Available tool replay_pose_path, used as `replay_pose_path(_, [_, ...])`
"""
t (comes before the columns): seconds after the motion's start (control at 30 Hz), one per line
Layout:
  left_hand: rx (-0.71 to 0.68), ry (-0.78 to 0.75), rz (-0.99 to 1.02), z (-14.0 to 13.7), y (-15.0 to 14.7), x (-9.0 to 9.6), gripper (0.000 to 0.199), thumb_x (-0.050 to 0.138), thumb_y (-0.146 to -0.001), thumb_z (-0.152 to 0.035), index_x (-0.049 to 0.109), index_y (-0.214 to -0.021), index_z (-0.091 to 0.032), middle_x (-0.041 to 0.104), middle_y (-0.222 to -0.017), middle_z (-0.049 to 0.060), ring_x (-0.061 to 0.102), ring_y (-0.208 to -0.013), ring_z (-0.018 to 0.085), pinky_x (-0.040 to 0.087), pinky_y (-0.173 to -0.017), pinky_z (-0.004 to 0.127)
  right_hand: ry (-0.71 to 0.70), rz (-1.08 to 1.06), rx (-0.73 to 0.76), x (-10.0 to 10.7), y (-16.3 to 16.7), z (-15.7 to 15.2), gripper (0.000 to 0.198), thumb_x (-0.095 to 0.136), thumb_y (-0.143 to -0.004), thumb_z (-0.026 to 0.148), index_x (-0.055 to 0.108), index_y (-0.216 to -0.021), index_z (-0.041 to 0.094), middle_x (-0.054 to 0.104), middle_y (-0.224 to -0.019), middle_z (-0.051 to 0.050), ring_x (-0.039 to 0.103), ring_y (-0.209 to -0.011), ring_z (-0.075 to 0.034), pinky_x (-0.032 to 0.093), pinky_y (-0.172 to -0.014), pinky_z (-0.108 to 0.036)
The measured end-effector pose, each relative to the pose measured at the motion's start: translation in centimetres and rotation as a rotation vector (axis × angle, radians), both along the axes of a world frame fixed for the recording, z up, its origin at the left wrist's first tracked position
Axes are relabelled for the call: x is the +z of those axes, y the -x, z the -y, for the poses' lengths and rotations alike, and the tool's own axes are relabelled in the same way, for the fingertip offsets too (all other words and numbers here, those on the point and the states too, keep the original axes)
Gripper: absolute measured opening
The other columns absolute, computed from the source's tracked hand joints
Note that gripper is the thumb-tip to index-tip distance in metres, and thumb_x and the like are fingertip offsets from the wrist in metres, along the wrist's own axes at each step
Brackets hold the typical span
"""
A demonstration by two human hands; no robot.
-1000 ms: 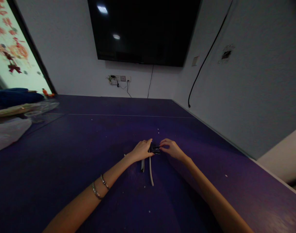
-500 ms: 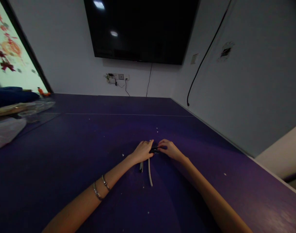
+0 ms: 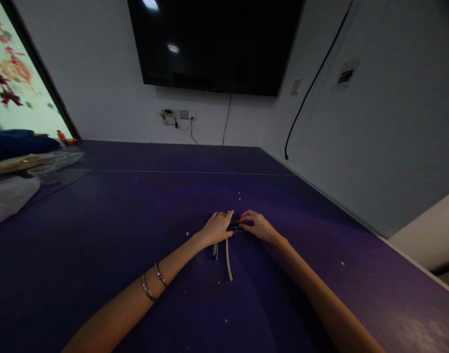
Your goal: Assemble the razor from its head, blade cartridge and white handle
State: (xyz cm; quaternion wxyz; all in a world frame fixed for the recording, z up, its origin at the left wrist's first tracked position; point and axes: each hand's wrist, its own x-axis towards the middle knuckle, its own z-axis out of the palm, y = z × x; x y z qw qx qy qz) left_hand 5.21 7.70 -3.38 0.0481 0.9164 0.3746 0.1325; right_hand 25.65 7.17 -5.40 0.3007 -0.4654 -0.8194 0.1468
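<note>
My left hand (image 3: 215,229) lies low over the purple tabletop (image 3: 143,255), its thumb and fingers closed around the left end of a small dark object (image 3: 235,227). The right end of that object is pinched in the fingertips of my right hand (image 3: 257,226). It is too small and dark for me to tell its kind. Below my left hand, a pale cord-like strip (image 3: 229,262) runs toward me, its upper end hidden by the hand. Beside it, a short grey and black piece (image 3: 215,251) pokes out, partly covered by my left hand.
White specks, such as one scrap (image 3: 187,234), dot the tabletop. Plastic bags (image 3: 13,196) and a blue cloth bundle (image 3: 22,143) sit at the left. A black cable (image 3: 312,88) hangs down the right wall. A television (image 3: 217,44) is mounted above wall sockets (image 3: 184,114).
Both hands stay in nearly the same place with the dark object between them. The whole view has shifted very slightly.
</note>
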Motion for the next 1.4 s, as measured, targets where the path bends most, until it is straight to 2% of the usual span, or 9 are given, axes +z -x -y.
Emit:
replay_pose_path(0.2, [-0.004,-0.012,-0.002,-0.1,0.0,0.0,0.067,0.055,-0.078,-0.034,0.030,-0.134,-0.009,0.051,-0.126,0.018,0.047,-0.115,0.027,0.033,-0.096,0.038,-0.008,-0.048,0.003,0.2,-0.1,0.0,0.015,0.058,-0.078,0.025,0.069,-0.086,0.019,0.063,-0.090,-0.006,0.060,-0.078,-0.015,0.049,-0.074,-0.030])
replay_pose_path(0.3, [-0.006,-0.032,0.039,-0.3,0.2,0.6,0.066,0.057,-0.077,-0.038,0.034,-0.132,-0.010,0.049,-0.128,0.016,0.043,-0.118,0.027,0.032,-0.098,0.038,-0.029,-0.065,0.004,0.6,-0.4,0.0,0.016,0.056,-0.079,0.025,0.069,-0.084,0.018,0.064,-0.088,-0.007,0.060,-0.078,-0.015,0.049,-0.073,-0.030])
replay_pose_path(0.5, [0.078,-0.088,0.120,0.3,1.9,5.1,0.029,0.054,-0.080,-0.028,0.058,-0.106,-0.016,0.057,-0.110,0.009,0.050,-0.106,0.024,0.038,-0.093,0.038,-0.060,-0.066,-0.084,2.2,-0.9,0.3,0.020,0.053,-0.080,0.027,0.070,-0.083,0.018,0.068,-0.084,-0.006,0.062,-0.079,-0.018,0.048,-0.074,-0.031])
replay_pose_path(0.6, [0.176,-0.035,0.132,1.4,2.9,7.2,0.021,0.051,-0.081,-0.029,0.062,-0.094,-0.017,0.061,-0.099,0.009,0.056,-0.092,0.023,0.045,-0.078,0.036,-0.019,-0.072,-0.111,2.9,-0.9,0.6,0.023,0.051,-0.080,0.030,0.070,-0.086,0.018,0.070,-0.085,-0.006,0.063,-0.077,-0.019,0.048,-0.072,-0.031])
replay_pose_path(0.67, [0.218,0.029,0.116,2.2,3.4,7.7,0.020,0.050,-0.081,-0.031,0.064,-0.087,-0.018,0.063,-0.090,0.007,0.059,-0.082,0.021,0.045,-0.071,0.034,0.004,-0.075,-0.113,3.2,-0.9,0.6,0.024,0.051,-0.080,0.032,0.070,-0.087,0.019,0.071,-0.083,-0.005,0.064,-0.076,-0.019,0.048,-0.071,-0.031])
replay_pose_path(0.73, [0.250,0.086,0.072,3.0,3.7,7.3,0.021,0.051,-0.079,-0.034,0.065,-0.082,-0.019,0.065,-0.083,0.007,0.060,-0.076,0.021,0.045,-0.068,0.033,0.010,-0.070,-0.119,3.6,-0.8,0.6,0.024,0.052,-0.080,0.033,0.070,-0.087,0.019,0.071,-0.080,-0.004,0.064,-0.073,-0.019,0.048,-0.069,-0.030])
replay_pose_path(0.87, [0.329,0.166,-0.077,4.3,4.0,4.9,0.024,0.053,-0.077,-0.037,0.066,-0.075,-0.018,0.067,-0.078,0.009,0.063,-0.072,0.024,0.047,-0.065,0.037,0.010,-0.059,-0.122,4.4,-0.4,0.8,0.023,0.051,-0.080,0.031,0.070,-0.087,0.019,0.070,-0.075,-0.003,0.064,-0.067,-0.017,0.048,-0.065,-0.027])
replay_pose_path(1.03, [0.369,0.176,-0.181,5.2,4.0,2.5,0.036,0.049,-0.079,-0.047,0.067,-0.078,-0.017,0.068,-0.082,0.013,0.065,-0.079,0.029,0.049,-0.067,0.041,-0.002,-0.037,-0.106,5.5,0.6,1.6,0.022,0.050,-0.080,0.029,0.069,-0.086,0.019,0.069,-0.072,-0.003,0.063,-0.065,-0.016,0.047,-0.061,-0.026])
replay_pose_path(1.4, [0.430,0.202,-0.226,6.1,2.7,1.8,0.031,0.048,-0.080,-0.038,0.067,-0.089,-0.016,0.069,-0.092,0.015,0.065,-0.088,0.030,0.050,-0.073,0.040,0.015,-0.084,-0.077,6.4,2.2,2.6,0.021,0.051,-0.079,0.025,0.070,-0.083,0.017,0.069,-0.071,-0.004,0.062,-0.065,-0.015,0.047,-0.059,-0.024])
